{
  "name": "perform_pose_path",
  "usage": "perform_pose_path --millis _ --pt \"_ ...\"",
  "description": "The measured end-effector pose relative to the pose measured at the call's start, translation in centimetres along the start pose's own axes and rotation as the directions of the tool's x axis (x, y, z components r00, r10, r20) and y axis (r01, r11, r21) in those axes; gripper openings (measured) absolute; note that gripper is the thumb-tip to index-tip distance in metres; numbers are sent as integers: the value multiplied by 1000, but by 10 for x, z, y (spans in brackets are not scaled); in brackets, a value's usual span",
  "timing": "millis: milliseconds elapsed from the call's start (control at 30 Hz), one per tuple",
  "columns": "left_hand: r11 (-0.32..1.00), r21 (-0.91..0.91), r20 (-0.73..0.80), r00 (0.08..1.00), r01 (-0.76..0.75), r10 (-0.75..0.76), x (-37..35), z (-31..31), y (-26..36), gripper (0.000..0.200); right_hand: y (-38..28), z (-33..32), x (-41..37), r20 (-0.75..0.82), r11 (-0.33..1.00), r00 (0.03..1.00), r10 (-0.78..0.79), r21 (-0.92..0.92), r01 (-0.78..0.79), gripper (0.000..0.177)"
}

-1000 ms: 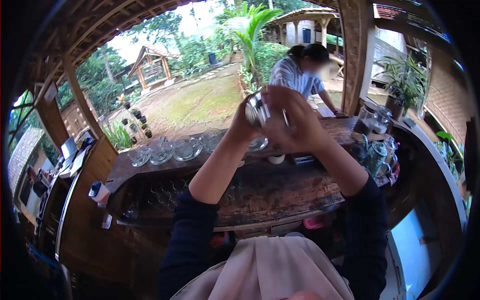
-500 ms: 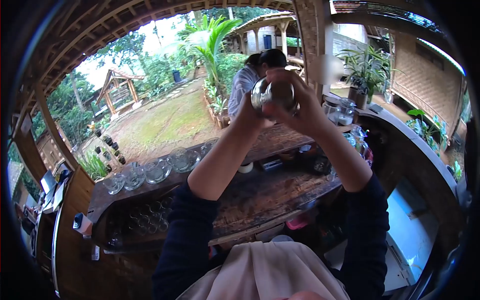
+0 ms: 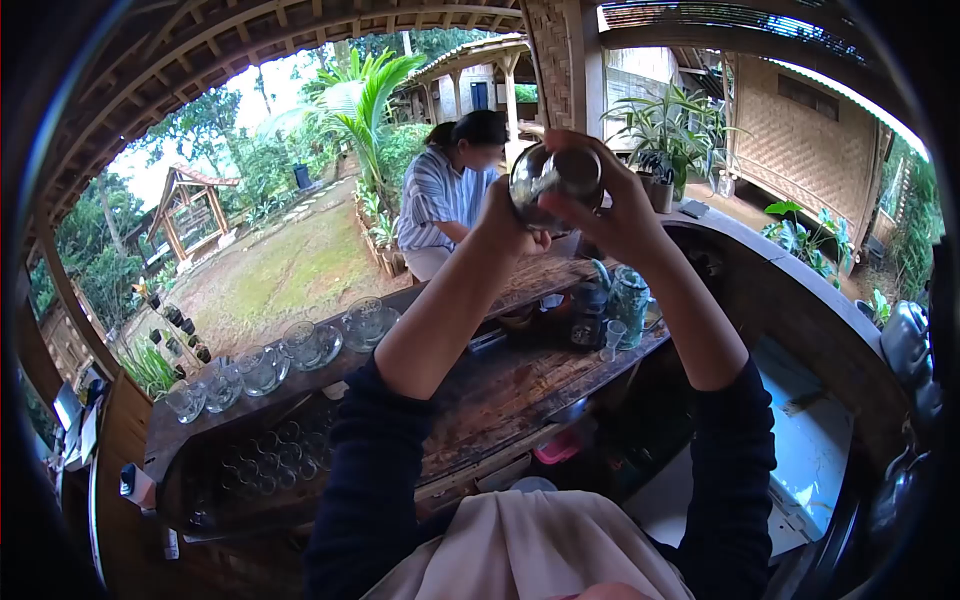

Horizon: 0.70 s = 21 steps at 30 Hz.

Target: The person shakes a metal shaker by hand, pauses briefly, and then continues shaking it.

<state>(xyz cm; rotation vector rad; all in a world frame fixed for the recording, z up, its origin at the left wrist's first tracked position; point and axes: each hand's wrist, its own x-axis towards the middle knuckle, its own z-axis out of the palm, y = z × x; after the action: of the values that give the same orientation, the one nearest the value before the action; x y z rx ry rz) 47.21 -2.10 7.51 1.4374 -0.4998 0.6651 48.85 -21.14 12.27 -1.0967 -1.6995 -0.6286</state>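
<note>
A shiny metal cocktail shaker [image 3: 553, 180] is held up in front of me at head height, its rounded end turned toward the camera. My left hand [image 3: 507, 218] wraps it from the left and below. From the right, my right hand [image 3: 612, 205] closes round it, with fingers over the top and the thumb across its near side. The far end of the shaker is hidden behind my hands. Beneath my forearms runs a dark wooden counter [image 3: 500, 385].
Several clear glass cups [image 3: 263, 370] line the counter's left edge, with more glasses [image 3: 275, 458] on a lower shelf. A green patterned jug [image 3: 628, 300] and a dark jar [image 3: 588, 315] stand right. Across the counter sits a person in a striped shirt [image 3: 425, 215].
My view has swung to the right, so the counter, cups and person appear further left. Both hands keep their hold on the shaker, which has barely shifted in view.
</note>
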Motion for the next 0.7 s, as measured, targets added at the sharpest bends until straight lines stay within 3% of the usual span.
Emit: perform_pose_path --millis 33,67,100,133,167,200,233,267,300,367,400,433,467,500,533,567,600,633,667,700 --pt "869 -358 -126 905 341 -407 -5 11 6 28 1 -2 -1 26 959 978 205 193 -206 61" --pt "869 -359 -121 906 341 -406 -5 20 8 28 -12 -9 2 25 960 978 205 187 -206 61" --pt "801 -544 38 960 252 -276 -2 29 10 29 -29 -21 2 43 994 995 -91 -48 93 51" --pt "674 -714 154 982 190 -114 -5 39 15 30 -49 -29 0 132 889 924 -359 -254 382 42" --pt "472 -769 415 898 431 -144 -19 53 54 30 -69 -37 -8 198 773 839 -507 -327 544 36" --pt "762 -633 176 984 140 -34 -27 73 66 30 -79 -44 -14 274 620 725 -632 -382 685 31" --pt "921 -357 -23 987 -155 157 -30 87 69 31 -71 -48 -15 277 619 721 -635 -375 690 31" --pt "869 -384 158 905 -312 394 -23 88 70 30 -57 -51 -17 227 621 728 -647 -396 676 31" --pt "866 -387 155 903 -317 400 -11 81 67 30 -40 -55 -20 179 624 733 -656 -417 661 31" --pt "923 -377 148 989 80 -25 13 58 51 26 -6 -58 -19 91 625 732 -675 -458 632 33" --pt "904 -388 12 982 180 -191 17 58 42 27 12 -54 -8 -25 755 789 -615 -308 579 48" --pt "994 -22 -103 989 104 -105 19 59 25 31 32 -46 -14 -137 961 951 -276 -52 272 55" --pt "912 -290 -175 920 292 -350 28 51 10 33 41 -43 -17 -174 993 984 -23 113 44 57" --pt "727 -545 -173 793 417 -584 36 45 2 35 47 -43 -17 -167 942 957 236 281 -183 60" --pt "754 -526 -181 815 393 -551 35 47 2 49 38 -49 -17 -185 987 977 109 134 -85 59" --pt "759 -520 -181 817 392 -547 26 62 15 49 22 -60 -16 -189 1000 982 -21 -19 17 59" --pt "913 -359 -218 934 193 -283 9 90 40 37 2 -69 -14 -83 924 953 -291 -281 258 55" --pt "981 -189 -202 979 -37 -2 -1 104 52 25 -12 -73 -20 -18 819 879 -476 -374 435 49" --pt "815 -516 232 959 264 -163 11 80 51 25 -26 -78 -30 107 718 801 -590 -384 580 37" --pt "819 -508 234 958 268 -169 9 87 51 25 -35 -80 -40 160 596 700 -696 -413 688 25"
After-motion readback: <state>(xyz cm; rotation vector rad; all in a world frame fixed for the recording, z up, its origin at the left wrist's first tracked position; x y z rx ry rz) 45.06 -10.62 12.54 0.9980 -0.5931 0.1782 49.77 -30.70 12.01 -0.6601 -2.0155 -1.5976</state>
